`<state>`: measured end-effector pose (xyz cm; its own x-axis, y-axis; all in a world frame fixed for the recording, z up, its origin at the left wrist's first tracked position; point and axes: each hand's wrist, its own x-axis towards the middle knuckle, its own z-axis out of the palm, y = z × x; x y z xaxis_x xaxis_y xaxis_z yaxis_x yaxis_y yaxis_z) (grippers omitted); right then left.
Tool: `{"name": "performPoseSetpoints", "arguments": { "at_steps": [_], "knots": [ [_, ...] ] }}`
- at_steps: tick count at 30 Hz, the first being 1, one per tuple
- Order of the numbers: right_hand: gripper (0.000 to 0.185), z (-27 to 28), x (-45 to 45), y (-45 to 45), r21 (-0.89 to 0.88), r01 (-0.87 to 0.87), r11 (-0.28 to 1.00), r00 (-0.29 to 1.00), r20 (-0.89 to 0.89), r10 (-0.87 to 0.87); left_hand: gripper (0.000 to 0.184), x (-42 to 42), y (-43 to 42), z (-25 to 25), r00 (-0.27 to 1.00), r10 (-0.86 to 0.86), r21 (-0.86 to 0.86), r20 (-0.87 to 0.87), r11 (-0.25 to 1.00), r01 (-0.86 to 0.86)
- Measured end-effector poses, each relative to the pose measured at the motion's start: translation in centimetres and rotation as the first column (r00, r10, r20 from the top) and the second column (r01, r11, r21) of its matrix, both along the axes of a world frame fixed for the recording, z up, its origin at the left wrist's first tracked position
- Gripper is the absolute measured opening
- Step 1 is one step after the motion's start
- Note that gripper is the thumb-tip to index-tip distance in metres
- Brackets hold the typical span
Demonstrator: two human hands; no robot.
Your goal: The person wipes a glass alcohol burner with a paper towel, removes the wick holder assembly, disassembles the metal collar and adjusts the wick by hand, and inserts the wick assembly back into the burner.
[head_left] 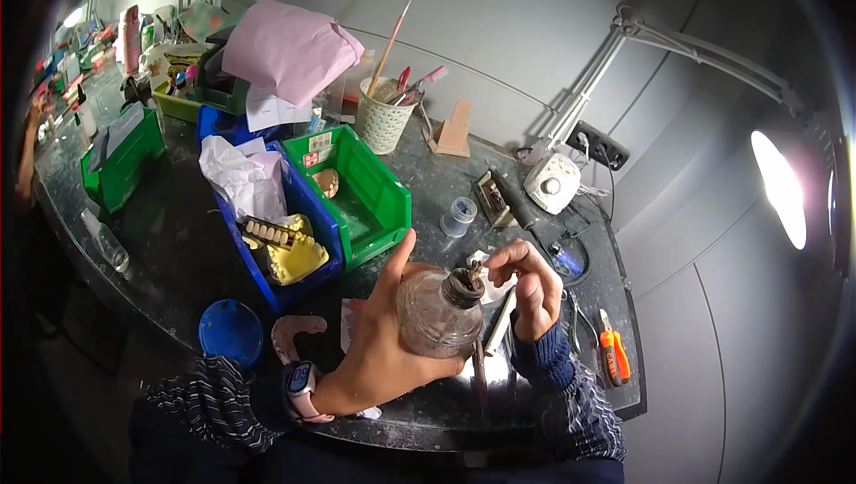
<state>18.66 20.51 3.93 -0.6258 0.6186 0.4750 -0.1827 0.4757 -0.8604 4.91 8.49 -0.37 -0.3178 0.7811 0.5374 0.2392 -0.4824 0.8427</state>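
My left hand (379,332) is wrapped round a clear glass spirit lamp (434,319), tilted over the near edge of the bench. The lamp has a dark collar and a frayed, darkened wick (473,275) at its top. Beside the wick is my right hand (530,292), fingers bent and apart, with nothing visible in them. Its index fingertip is close to the wick; whether it touches I cannot tell. A white stick-like tool (501,325) lies below my right hand. Left of the lamp are a pinkish horseshoe-shaped piece (297,338) and a round blue lid (231,332).
A blue bin (259,261) holds yellow dental casts and a tooth strip; a green bin (379,225) adjoins it. Farther back stands a pen cup (385,123). At right are a white control box (553,183), orange-handled pliers (613,355) and a lit lamp (778,190).
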Motion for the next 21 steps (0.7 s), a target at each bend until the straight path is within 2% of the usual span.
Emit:
{"name": "performPoseSetpoints", "arguments": {
  "at_steps": [2, 4, 5, 8, 11, 14, 15, 16, 18, 20, 21],
  "knots": [
    [0.034, -0.6, -0.2, 0.3, 0.025, -0.014, 1.000, 0.999, -0.043, 0.015, 0.118, -0.1, 0.0, 0.3, 1.000, -0.013, 0.002, 0.021, 1.000, 0.013],
    [0.025, -0.5, -0.6, -0.3, 0.016, 0.068, 0.998, 0.997, -0.048, -0.067, 0.120, -0.1, 0.0, 0.3, 1.000, 0.002, -0.011, 0.015, 1.000, -0.001],
    [0.014, -0.5, -0.6, -0.3, 0.068, 0.043, 0.997, 0.999, -0.008, -0.043, 0.122, -0.2, 0.0, 0.3, 1.000, 0.004, -0.026, 0.014, 1.000, -0.004],
    [0.014, -1.0, -1.1, -0.2, -0.026, -0.111, 0.994, 0.983, -0.152, 0.105, 0.124, -0.3, 0.0, 0.2, 1.000, 0.023, -0.036, -0.003, 0.999, -0.023],
    [0.013, 0.2, -0.4, -0.3, -0.035, -0.055, 0.998, 0.998, -0.043, 0.054, 0.122, -0.5, 0.1, 0.3, 0.998, 0.059, -0.023, -0.029, 0.998, -0.060],
    [0.035, 0.4, 0.5, 1.2, -0.101, -0.134, 0.986, 0.991, 0.003, 0.135, 0.122, -0.6, 0.5, 0.1, 0.990, 0.114, 0.043, -0.086, 0.993, -0.111],
    [0.063, 0.5, 0.4, 1.0, -0.034, -0.070, 0.997, 0.984, 0.163, 0.074, 0.122, -0.7, 0.7, -0.1, 0.984, 0.139, 0.074, -0.111, 0.989, -0.131],
    [0.070, 0.8, 0.5, 0.6, 0.007, -0.059, 0.998, 0.973, 0.223, 0.056, 0.122, -0.9, 0.8, -0.1, 0.983, 0.126, 0.015, -0.131, 0.992, -0.125],
    [0.069, 0.5, 0.7, 0.2, 0.024, -0.012, 1.000, 0.983, 0.184, 0.008, 0.121, -1.3, 0.9, -0.2, 0.981, 0.094, -0.105, -0.171, 0.988, -0.113],
    [0.064, 1.8, 1.8, 0.8, 0.036, 0.036, 0.999, 0.983, 0.179, -0.042, 0.120, -2.0, 1.2, -1.0, 0.916, 0.141, -0.103, -0.374, 0.976, -0.192],
    [0.059, 2.6, 2.5, 1.0, 0.042, 0.039, 0.998, 0.992, 0.123, -0.043, 0.120, -2.1, 1.3, -1.1, 0.882, 0.139, -0.115, -0.451, 0.970, -0.212]
  ]
}}
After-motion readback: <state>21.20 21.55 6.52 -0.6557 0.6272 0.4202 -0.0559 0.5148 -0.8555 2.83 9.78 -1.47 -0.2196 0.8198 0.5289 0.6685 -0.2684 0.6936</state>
